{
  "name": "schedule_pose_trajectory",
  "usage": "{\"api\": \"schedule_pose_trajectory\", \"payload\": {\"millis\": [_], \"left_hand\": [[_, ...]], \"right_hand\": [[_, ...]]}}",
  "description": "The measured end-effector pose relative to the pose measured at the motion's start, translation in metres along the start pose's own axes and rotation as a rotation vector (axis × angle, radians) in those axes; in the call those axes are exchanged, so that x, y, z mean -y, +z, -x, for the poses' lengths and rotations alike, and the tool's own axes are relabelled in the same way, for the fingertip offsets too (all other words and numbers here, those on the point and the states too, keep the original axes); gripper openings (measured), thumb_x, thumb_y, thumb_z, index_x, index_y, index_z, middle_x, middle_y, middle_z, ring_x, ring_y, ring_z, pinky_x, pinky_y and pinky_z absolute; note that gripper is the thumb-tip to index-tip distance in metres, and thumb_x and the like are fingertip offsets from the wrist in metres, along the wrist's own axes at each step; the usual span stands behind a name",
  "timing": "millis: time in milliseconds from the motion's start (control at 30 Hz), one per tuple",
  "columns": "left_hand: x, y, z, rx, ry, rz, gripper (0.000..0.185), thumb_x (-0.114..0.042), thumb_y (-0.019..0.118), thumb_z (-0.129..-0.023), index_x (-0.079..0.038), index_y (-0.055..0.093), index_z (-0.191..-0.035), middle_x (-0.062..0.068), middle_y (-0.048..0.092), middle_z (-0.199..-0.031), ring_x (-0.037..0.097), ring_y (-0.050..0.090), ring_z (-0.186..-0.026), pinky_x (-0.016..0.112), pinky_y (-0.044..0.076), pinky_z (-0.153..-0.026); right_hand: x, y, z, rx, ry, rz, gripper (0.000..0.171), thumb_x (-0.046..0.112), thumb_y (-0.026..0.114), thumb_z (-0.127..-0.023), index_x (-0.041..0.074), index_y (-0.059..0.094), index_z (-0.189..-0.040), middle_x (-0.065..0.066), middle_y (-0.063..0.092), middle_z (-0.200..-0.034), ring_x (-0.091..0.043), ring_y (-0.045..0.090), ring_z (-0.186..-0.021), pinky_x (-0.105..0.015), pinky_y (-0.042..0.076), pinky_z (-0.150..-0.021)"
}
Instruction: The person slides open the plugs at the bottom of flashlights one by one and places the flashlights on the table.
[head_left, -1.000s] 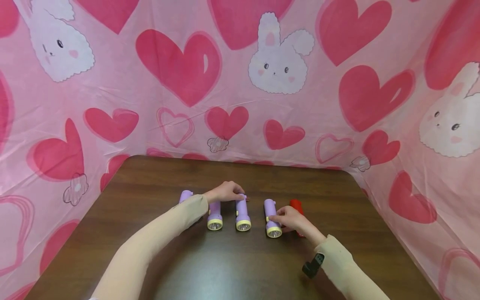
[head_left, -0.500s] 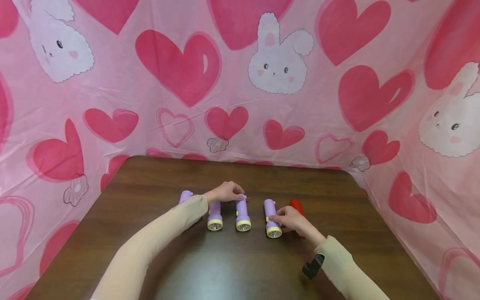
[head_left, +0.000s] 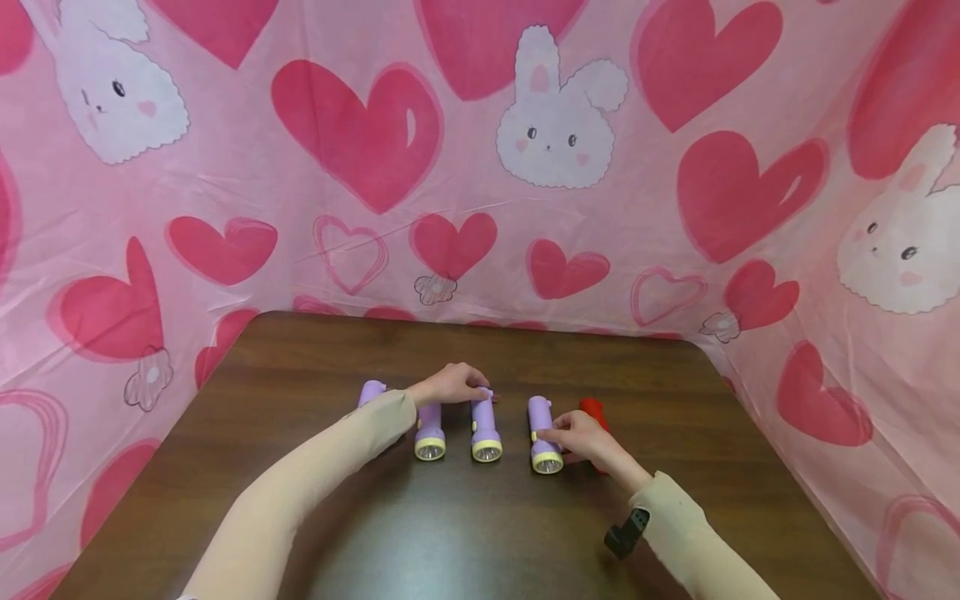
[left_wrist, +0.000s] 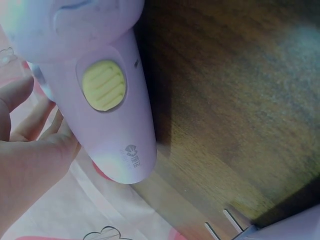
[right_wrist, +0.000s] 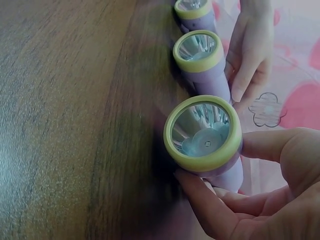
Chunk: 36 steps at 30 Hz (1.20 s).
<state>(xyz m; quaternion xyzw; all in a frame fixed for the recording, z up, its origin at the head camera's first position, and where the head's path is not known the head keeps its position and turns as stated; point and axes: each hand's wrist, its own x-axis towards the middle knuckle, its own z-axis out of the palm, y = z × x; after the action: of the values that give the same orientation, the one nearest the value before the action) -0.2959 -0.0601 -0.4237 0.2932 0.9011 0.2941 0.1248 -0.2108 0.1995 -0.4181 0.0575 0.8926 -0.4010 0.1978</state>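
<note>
Several purple flashlights with yellow rims lie in a row on the dark wooden table, lenses toward me. My left hand reaches across the tail ends, its fingers lying fairly straight on the middle flashlight. Under its wrist lies another purple flashlight, yellow button up. My right hand pinches the rightmost purple flashlight near its head, between thumb and fingers; its lens faces the right wrist camera. A red flashlight lies just behind that hand, partly hidden.
A pink sheet with hearts and bunnies walls the table at the back and both sides. The leftmost flashlight is half hidden by my left forearm. A black device is strapped on my right wrist.
</note>
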Motion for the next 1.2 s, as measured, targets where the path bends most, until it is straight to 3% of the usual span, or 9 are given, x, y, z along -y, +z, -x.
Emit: {"api": "schedule_pose_trajectory", "payload": {"millis": [600, 800, 900, 967, 1133, 1200], "left_hand": [[-0.002, 0.003, 0.004, -0.057, -0.002, 0.010, 0.032, -0.021, 0.065, -0.094, 0.001, 0.070, -0.116, 0.013, 0.074, -0.113, 0.024, 0.068, -0.104, 0.035, 0.054, -0.093], [0.000, 0.002, 0.003, -0.126, -0.016, 0.072, 0.029, -0.018, 0.066, -0.092, 0.001, 0.071, -0.114, 0.013, 0.075, -0.111, 0.025, 0.068, -0.105, 0.037, 0.054, -0.093], [0.003, 0.001, 0.001, -0.179, 0.001, 0.101, 0.026, -0.017, 0.066, -0.092, 0.000, 0.072, -0.111, 0.013, 0.075, -0.109, 0.025, 0.069, -0.104, 0.037, 0.055, -0.091], [0.011, 0.002, -0.003, -0.216, 0.047, 0.108, 0.027, -0.022, 0.066, -0.093, -0.002, 0.072, -0.110, 0.011, 0.076, -0.107, 0.022, 0.070, -0.100, 0.034, 0.056, -0.087], [0.008, 0.001, -0.004, -0.259, 0.058, 0.136, 0.028, -0.022, 0.066, -0.094, -0.002, 0.071, -0.113, 0.012, 0.076, -0.109, 0.024, 0.071, -0.103, 0.036, 0.056, -0.090], [-0.003, -0.002, 0.000, -0.261, 0.024, 0.146, 0.027, -0.017, 0.066, -0.093, -0.001, 0.071, -0.115, 0.014, 0.075, -0.112, 0.028, 0.070, -0.107, 0.040, 0.055, -0.094]], "right_hand": [[0.005, 0.000, 0.005, -0.049, -0.040, -0.040, 0.052, 0.028, 0.075, -0.088, -0.008, 0.059, -0.121, -0.019, 0.066, -0.108, -0.020, 0.067, -0.087, -0.038, 0.062, -0.075], [0.009, 0.001, 0.007, -0.051, -0.053, -0.067, 0.051, 0.027, 0.075, -0.088, -0.008, 0.058, -0.121, -0.020, 0.066, -0.110, -0.022, 0.068, -0.089, -0.040, 0.062, -0.076], [0.010, 0.000, 0.008, -0.055, -0.061, -0.067, 0.053, 0.028, 0.075, -0.087, -0.008, 0.058, -0.122, -0.020, 0.066, -0.110, -0.021, 0.067, -0.088, -0.040, 0.062, -0.076], [0.011, 0.000, 0.008, -0.057, -0.069, -0.066, 0.053, 0.028, 0.075, -0.087, -0.008, 0.058, -0.123, -0.020, 0.066, -0.110, -0.020, 0.068, -0.088, -0.040, 0.062, -0.076], [0.013, -0.001, 0.009, -0.062, -0.087, -0.078, 0.053, 0.027, 0.076, -0.087, -0.009, 0.057, -0.122, -0.020, 0.066, -0.109, -0.020, 0.068, -0.088, -0.040, 0.062, -0.075], [0.014, -0.002, 0.010, -0.065, -0.090, -0.086, 0.052, 0.026, 0.075, -0.087, -0.009, 0.057, -0.122, -0.021, 0.066, -0.109, -0.020, 0.068, -0.088, -0.040, 0.062, -0.075]]}}
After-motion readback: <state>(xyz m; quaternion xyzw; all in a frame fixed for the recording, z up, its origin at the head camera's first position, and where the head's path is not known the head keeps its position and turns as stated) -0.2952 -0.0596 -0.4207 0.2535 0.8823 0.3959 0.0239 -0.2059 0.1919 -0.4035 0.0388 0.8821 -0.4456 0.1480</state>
